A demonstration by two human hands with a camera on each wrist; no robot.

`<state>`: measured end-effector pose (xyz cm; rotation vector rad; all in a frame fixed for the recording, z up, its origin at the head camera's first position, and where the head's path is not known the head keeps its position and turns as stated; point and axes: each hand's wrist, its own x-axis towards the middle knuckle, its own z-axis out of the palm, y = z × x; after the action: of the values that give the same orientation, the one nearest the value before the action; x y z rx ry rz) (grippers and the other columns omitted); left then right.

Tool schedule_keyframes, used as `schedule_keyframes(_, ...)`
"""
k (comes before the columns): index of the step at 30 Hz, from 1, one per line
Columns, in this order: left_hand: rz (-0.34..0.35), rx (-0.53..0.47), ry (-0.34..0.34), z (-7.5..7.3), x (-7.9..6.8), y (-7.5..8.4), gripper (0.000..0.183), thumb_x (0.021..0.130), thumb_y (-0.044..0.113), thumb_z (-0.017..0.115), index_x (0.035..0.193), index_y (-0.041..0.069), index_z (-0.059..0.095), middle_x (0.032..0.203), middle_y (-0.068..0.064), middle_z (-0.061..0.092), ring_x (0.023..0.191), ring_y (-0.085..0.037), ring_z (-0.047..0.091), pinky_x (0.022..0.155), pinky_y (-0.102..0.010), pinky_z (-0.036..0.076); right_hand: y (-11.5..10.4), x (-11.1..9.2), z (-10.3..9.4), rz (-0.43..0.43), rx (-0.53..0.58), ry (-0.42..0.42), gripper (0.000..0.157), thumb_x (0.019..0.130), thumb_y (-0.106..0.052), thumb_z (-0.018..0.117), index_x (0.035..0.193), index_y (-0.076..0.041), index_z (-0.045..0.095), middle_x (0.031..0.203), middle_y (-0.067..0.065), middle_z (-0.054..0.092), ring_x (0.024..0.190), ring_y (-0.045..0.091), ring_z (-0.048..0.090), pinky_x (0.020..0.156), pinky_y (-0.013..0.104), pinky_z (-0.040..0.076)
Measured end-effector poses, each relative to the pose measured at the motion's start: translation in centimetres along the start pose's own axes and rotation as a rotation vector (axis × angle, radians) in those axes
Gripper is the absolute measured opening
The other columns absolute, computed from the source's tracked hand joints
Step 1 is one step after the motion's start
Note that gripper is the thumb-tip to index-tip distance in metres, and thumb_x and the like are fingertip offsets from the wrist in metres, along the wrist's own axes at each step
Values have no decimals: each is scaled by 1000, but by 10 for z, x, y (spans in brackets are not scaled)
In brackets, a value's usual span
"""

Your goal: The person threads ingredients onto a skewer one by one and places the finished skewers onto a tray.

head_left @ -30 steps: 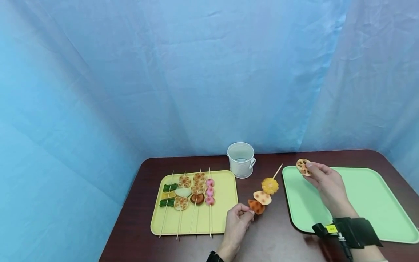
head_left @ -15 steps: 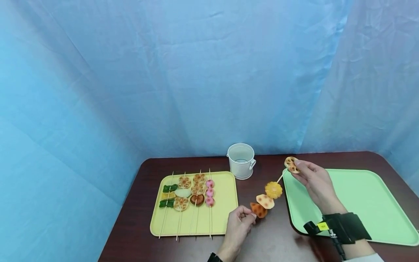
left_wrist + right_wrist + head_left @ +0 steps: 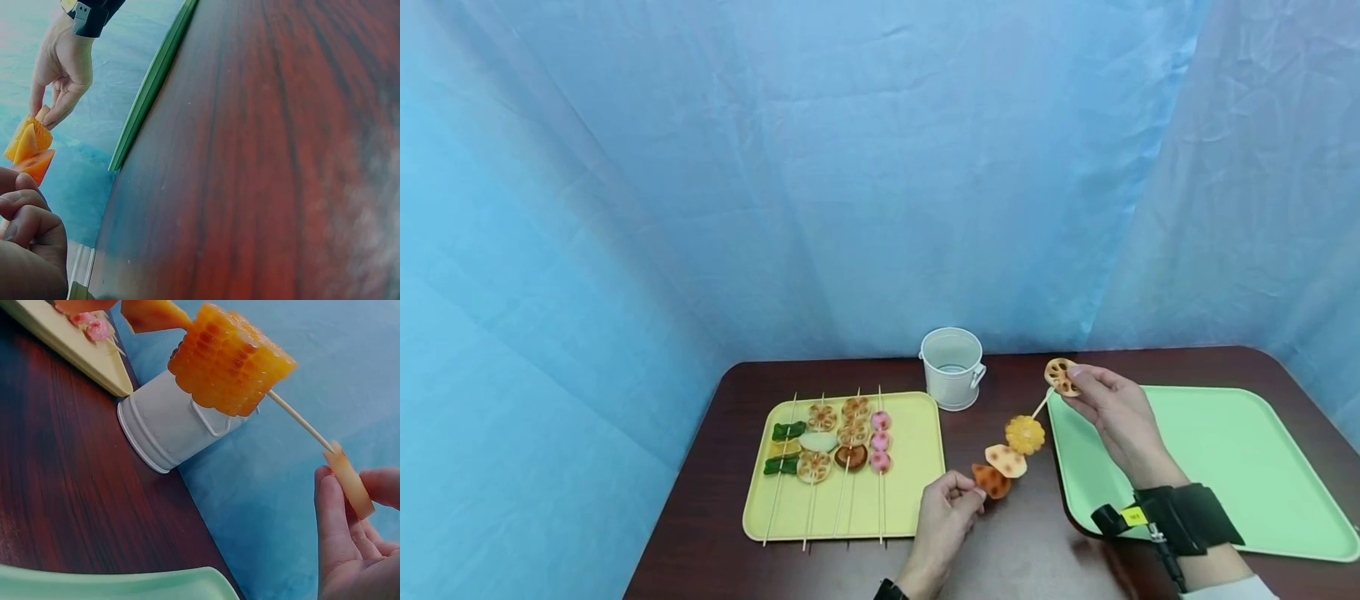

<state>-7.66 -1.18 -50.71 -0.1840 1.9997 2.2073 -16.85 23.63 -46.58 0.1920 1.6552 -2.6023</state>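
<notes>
My left hand [image 3: 946, 517] pinches the lower end of a bamboo skewer [image 3: 1041, 404], most of that end hidden by the fingers. Threaded on it are an orange wedge [image 3: 991, 481], a pale spotted slice [image 3: 1006, 461] and a yellow corn piece [image 3: 1025, 435]. Thumb and fingers of my right hand [image 3: 1116, 417] hold a lotus root slice [image 3: 1060, 377] by its edge. In the right wrist view, the skewer's tip meets the upper edge of the lotus root slice [image 3: 350, 481], beyond the corn [image 3: 231, 362]; whether it has gone through cannot be told.
A yellow tray [image 3: 917, 508] on the left bears several loaded skewers with green, pink and lotus root pieces. The white bucket [image 3: 953, 387] stands at the table's back. Under my right arm lies a green tray [image 3: 1247, 467]. Blue cloth [image 3: 925, 167] hangs behind the table.
My right hand has moved left with the lotus root slice, bringing it to the skewer's tip. The left hand and its skewer have shifted slightly to the right.
</notes>
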Motion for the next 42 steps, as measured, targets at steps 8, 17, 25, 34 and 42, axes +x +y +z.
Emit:
schedule_keyframes(8, 19, 10, -9, -2, 0, -1, 7, 80, 1, 64, 81, 2, 57, 62, 0, 56, 44, -3, 38, 40, -16, 28, -1, -3, 4, -35, -181, -4, 49, 92, -26, 63, 129, 4, 52, 111, 0, 61, 96, 9, 64, 82, 28, 52)
schedule_keyframes(17, 28, -7, -6, -1, 0, -3, 6, 81, 1, 64, 80, 1, 57, 62, 0, 56, 46, -2, 39, 41, -15, 29, 2, -9, 11, -50, -199, -44, 52, 93, -25, 63, 130, 8, 48, 108, -2, 65, 94, 8, 65, 83, 29, 52)
schedule_keyframes(25, 22, -30, -3, 1, -1, -1, 8, 81, 1, 64, 80, 5, 57, 63, 2, 55, 47, -3, 40, 41, -15, 29, 12, -15, 22, -17, -367, -38, 61, 92, -34, 63, 132, 9, 48, 103, -8, 67, 92, 7, 66, 80, 28, 53)
schedule_keyframes(34, 25, -62, -10, 0, -1, 0, 8, 80, -2, 62, 82, 0, 55, 64, 3, 54, 48, -3, 41, 42, -15, 29, 17, -18, 28, -35, -441, -29, 66, 91, -39, 62, 134, 10, 47, 105, -7, 66, 92, 8, 66, 79, 29, 54)
schedule_keyframes(42, 20, -20, -47, 1, -3, 1, 8, 81, -3, 61, 85, 0, 55, 66, 3, 51, 49, -3, 38, 43, -16, 27, 17, -19, 28, -29, -452, -28, 65, 91, -40, 62, 132, 9, 49, 103, -7, 67, 91, 8, 66, 77, 26, 54)
